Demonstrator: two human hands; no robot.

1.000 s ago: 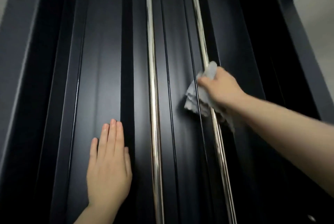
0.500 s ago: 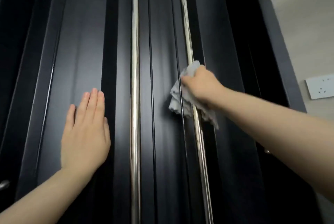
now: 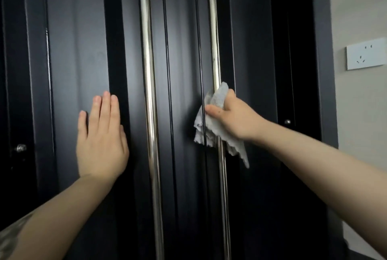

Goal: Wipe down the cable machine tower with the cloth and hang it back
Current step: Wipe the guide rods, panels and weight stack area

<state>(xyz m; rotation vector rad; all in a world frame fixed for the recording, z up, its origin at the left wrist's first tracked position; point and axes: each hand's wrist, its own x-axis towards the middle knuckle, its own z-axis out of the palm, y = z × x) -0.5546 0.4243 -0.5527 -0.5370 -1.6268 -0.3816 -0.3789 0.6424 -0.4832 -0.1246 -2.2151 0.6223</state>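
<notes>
pale grey cloth (image 3: pixel 217 132), crumpled and frayed at its hanging edge, sits bunched in the right hand (image 3: pixel 234 116), whose grip is curled tight around it, thumb across the front, pressing it onto the right chrome rod (image 3: pixel 214 29). the left hand (image 3: pixel 100 138) lies flat with fingers straight and together on the dark tower panel (image 3: pixel 75 50). beyond, a white wall socket (image 3: pixel 366 54) sits on the beige wall.
</notes>
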